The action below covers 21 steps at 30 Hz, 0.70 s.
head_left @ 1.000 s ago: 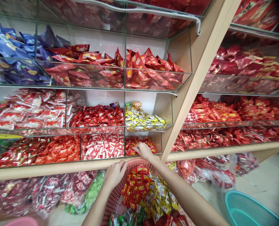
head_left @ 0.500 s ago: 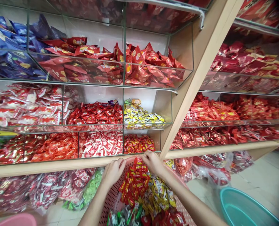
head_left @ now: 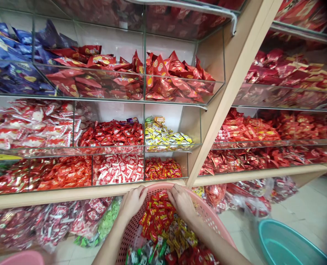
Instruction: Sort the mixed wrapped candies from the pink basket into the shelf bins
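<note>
Left hand [head_left: 132,203]: curled over the rim of a pink perforated plastic basket [head_left: 128,235]
Right hand [head_left: 181,203]: lay on shiny red foil sachets [head_left: 157,217], fingers pressed together; any pinch was hidden
Basket: also held yellow-and-white sachets [head_left: 181,235]
Above the basket: glass compartments [head_left: 163,169] on a pale wooden shelf [head_left: 69,195] held more packets
Right of the basket: a teal plastic tub [head_left: 283,244] stood on the tiled floor [head_left: 312,206]

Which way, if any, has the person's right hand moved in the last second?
Yes: the right hand has moved down, from the front of the clear glass bin to below the pale wooden shelf edge, over the pink plastic basket.
</note>
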Each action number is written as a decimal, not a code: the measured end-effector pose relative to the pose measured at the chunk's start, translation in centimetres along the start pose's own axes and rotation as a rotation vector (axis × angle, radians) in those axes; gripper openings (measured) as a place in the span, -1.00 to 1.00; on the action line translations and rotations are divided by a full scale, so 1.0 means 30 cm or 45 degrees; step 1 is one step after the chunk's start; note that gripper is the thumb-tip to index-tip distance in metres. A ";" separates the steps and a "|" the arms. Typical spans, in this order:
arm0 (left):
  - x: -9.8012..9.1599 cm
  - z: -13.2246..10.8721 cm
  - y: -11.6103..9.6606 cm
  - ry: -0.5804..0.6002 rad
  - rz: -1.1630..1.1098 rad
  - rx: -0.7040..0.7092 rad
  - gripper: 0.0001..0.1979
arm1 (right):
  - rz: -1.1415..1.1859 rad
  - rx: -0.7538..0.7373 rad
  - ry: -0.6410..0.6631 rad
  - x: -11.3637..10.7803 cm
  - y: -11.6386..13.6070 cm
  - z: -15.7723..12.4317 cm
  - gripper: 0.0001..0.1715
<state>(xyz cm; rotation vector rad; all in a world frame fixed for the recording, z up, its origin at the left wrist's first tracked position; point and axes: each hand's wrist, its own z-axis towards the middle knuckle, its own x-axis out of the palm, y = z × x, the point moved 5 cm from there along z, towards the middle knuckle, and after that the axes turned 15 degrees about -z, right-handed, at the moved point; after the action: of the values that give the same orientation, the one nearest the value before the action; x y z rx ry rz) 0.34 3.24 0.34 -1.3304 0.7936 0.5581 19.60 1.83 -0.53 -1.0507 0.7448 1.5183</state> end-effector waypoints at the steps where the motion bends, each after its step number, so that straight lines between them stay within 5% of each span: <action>1: 0.000 0.000 -0.001 0.004 -0.002 -0.004 -0.59 | -0.004 -0.005 -0.013 0.004 0.003 -0.005 -0.70; 21: 0.001 0.002 0.007 -0.006 0.001 0.028 -0.57 | -0.129 -0.100 -0.035 0.025 0.021 -0.073 -0.70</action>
<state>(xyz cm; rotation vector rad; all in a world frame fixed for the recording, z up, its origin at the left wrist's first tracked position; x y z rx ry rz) 0.23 3.33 0.19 -1.3080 0.7942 0.5511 19.47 0.06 -2.16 -1.1074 0.6080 1.4824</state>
